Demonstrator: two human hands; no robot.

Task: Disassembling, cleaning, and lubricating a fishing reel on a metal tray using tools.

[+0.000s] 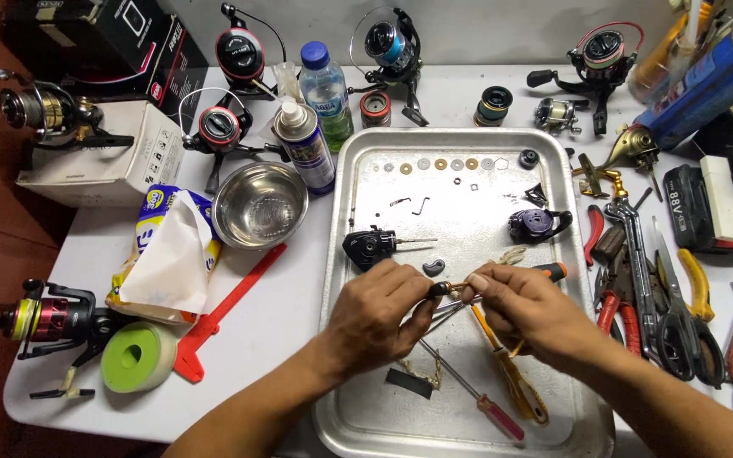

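Observation:
Both my hands meet over the middle of a metal tray [345,212]. My left hand [375,314] pinches a small dark reel part [439,289] with a thin brass shaft. My right hand [523,309] grips the other end of that part, fingers closed; an orange-tipped tool handle [553,271] shows behind its knuckles. Just beyond my left hand lies a black reel body [368,247]. A dark purple reel piece [534,224] lies further right. A row of small washers [439,164] lines the tray's far side.
Screwdrivers [511,386] lie in the tray near me. Pliers, cutters and wrenches [655,288] crowd the table's right side. On the left stand a steel bowl [260,205], a tissue pack [167,254], spray can [305,144], water bottle [326,89], boxes and several fishing reels.

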